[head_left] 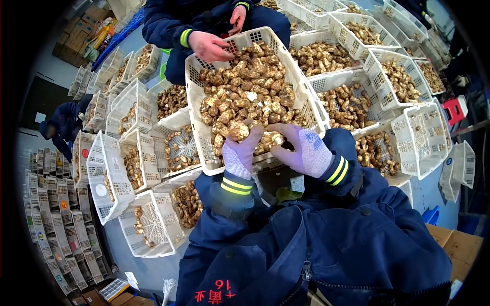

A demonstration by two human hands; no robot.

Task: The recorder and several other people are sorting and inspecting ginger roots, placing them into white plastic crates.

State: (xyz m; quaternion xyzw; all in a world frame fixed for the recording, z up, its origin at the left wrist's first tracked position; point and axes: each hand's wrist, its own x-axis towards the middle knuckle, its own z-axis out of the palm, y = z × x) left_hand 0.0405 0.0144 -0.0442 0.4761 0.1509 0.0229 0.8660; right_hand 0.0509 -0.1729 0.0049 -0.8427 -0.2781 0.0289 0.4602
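One white crate (302, 99) sits between two people, presumably so both can reach in, and it's heaped with mushrooms (245, 97), far too many to count! At the crate's near end, two gloves: the right hand (306, 150) has finger and thumb around one pale-ended mushroom (272, 139); the left hand (241, 150) has one plump mushroom (238, 131) against its fingers, gripped or merely touched, I can't tell. Beyond the crate's far end, a co-worker's two hands, one bare hand (209, 47) over the rim. Right of the crate, one red stool (455, 110).

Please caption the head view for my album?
Gloved left hand and right hand among brown mushrooms in a white crate, co-worker opposite.
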